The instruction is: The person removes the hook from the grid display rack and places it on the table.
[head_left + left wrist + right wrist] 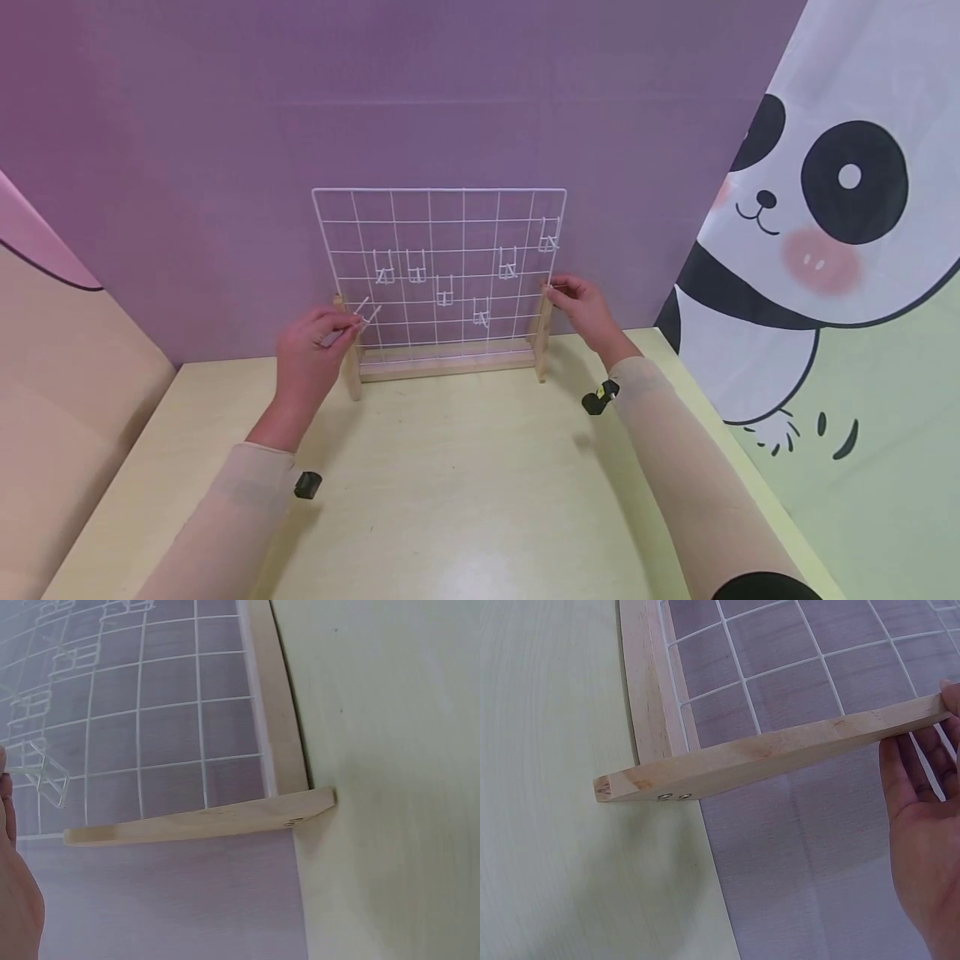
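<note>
A white wire grid panel [442,190] stands upright in a wooden stand [450,364] on the table. Between thumb and fingers, my left hand [311,350] pinches a small white wire hook [369,315] in front of the panel's lower left. From the left wrist, the bent frame of that hook [51,780] overlaps the grid. My right hand [588,312] holds the upper end of the right wooden post [765,754], with the fingers behind it. Several similar wire hooks, one of them a middle hook [445,297], hang at different heights across the panel.
The pale wooden table [450,483] stretches out in front of the stand. Behind it hangs a purple backdrop [442,100], and a panda-printed cloth [825,333] borders the right side. The left post [195,823] has its foot on the tabletop.
</note>
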`<state>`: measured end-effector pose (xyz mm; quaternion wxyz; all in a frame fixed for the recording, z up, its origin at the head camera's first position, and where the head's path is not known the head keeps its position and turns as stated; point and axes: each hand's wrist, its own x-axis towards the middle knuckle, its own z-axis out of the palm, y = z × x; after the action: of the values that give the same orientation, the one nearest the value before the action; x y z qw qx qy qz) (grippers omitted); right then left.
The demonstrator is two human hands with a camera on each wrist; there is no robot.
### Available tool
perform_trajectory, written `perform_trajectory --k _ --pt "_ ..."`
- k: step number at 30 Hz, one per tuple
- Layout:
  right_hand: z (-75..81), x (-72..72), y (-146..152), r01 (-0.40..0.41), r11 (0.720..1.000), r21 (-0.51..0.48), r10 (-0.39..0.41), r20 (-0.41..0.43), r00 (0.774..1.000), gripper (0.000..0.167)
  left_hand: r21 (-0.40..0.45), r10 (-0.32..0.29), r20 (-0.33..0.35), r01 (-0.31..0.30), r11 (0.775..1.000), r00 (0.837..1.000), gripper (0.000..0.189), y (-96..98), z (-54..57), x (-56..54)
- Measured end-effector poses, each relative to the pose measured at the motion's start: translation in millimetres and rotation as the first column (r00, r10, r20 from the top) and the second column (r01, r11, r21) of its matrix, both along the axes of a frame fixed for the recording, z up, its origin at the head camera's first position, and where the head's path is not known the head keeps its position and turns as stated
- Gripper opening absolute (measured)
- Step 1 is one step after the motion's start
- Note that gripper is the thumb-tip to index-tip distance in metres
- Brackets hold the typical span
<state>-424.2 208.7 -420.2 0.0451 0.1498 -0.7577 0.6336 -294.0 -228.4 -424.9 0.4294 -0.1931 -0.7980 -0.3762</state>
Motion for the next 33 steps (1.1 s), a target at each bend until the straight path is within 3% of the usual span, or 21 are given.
perform_trajectory --k 6,14,22,33 --pt "-1.0 -0.8 0.4 0.007 1.0 -0.001 -0.007 0.001 1.0 0.034 -0.021 -0.009 0.033 0.01 1.0 0.999 0.014 0.6 -6.7 -0.7" --pt "-1.0 -1.7 0.8 0.002 1.0 -0.02 -0.003 -0.004 1.0 0.033 -0.095 -0.019 0.146 0.033 0.995 0.989 0.019 -4.2 -20.3 -1.9" --pt "-0.3 0.7 -0.9 -0.002 1.0 -0.028 0.001 -0.02 1.0 0.032 -0.187 -0.014 0.258 0.064 0.98 0.966 0.016 -7.6 -32.6 -2.1" --pt "-1.4 1.1 -1.1 -0.002 0.999 -0.033 0.002 -0.007 1.0 0.033 -0.212 0.005 0.378 0.081 0.974 0.926 0.015 -9.5 -52.2 -4.9"
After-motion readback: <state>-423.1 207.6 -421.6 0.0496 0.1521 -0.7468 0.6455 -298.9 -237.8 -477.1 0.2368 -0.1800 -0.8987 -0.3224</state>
